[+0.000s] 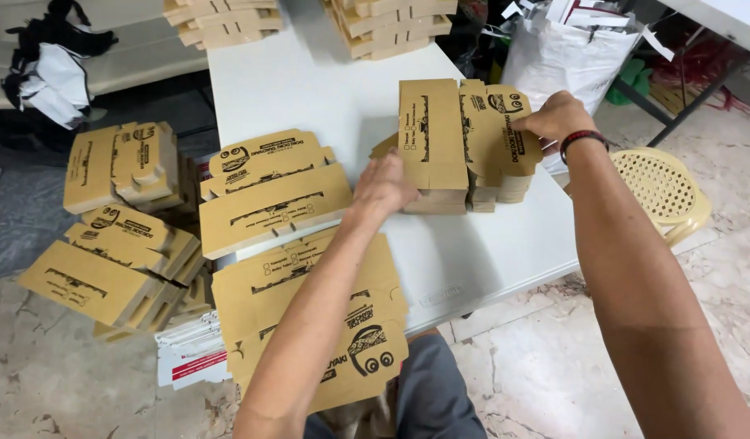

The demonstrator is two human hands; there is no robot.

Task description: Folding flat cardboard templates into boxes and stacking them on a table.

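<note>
White tabletop (310,89) fills the middle of the view, with pale stone floor (538,374) below it. Far left of both hands, on the floor, sits a loose heap of flat brown cardboard box blanks (119,236), at least four showing, too overlapped to count exactly. Just left of the left hand, two blanks (269,195) lie overlapped at the table's edge. Under the left forearm, several more blanks (310,325) rest on the person's lap; their number cannot be told. The left hand (385,185) presses down with fingers curled on the near edge of a stack of blanks (456,162) on the table; how many sheets the stack holds cannot be told. The right hand (558,118), with a dark red bracelet (582,140) at the wrist, pinches the stack's top blank at its right flap, fingers closed on the card. Right of that hand stands one yellow plastic stool (664,191). Beyond both hands, two further stacks of blanks (310,20) sit at the table's far end.
</note>
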